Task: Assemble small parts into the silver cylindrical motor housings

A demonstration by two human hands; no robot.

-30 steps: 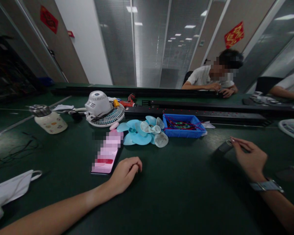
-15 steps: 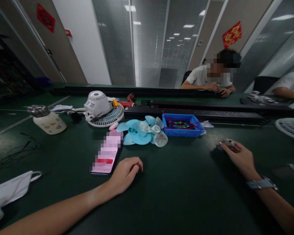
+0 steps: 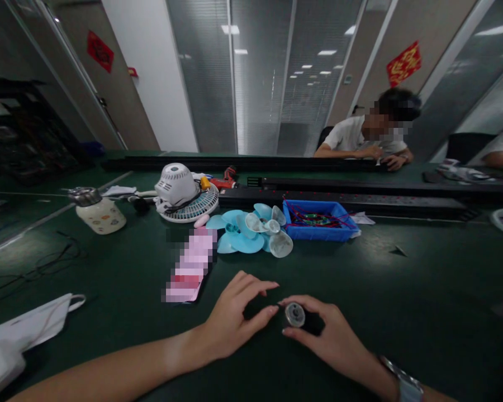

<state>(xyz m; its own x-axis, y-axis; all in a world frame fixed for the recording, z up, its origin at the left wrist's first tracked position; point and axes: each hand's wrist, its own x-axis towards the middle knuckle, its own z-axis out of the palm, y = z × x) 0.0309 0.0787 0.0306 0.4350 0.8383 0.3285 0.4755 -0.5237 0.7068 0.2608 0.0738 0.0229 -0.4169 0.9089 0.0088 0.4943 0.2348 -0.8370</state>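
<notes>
My right hand [image 3: 333, 335] grips a small round metal motor [image 3: 294, 315] between thumb and fingers, just above or on the green table; its grey end face shows. Close to its left side is my left hand [image 3: 243, 312], its thumb and fingers apart and holding nothing. The left fingertips point at the motor without visibly touching it. Beyond the hands lie light-blue fan blades [image 3: 247, 241] with a clear fan blade [image 3: 281, 244] on top. A phone with a pink screen [image 3: 188, 268] rests to the left of them.
Behind the blades stand a blue bin [image 3: 321, 231] of wires and circuit boards, and a white fan [image 3: 176, 184]. A cream bottle [image 3: 100, 215] and a white object with a loop [image 3: 46, 329] are at left. Across the table, a person [image 3: 352, 137] sits working.
My right hand has brought the motor from the far right to the middle, nearer me. My left hand has shifted right and its fingers have opened. The view has turned slightly left.
</notes>
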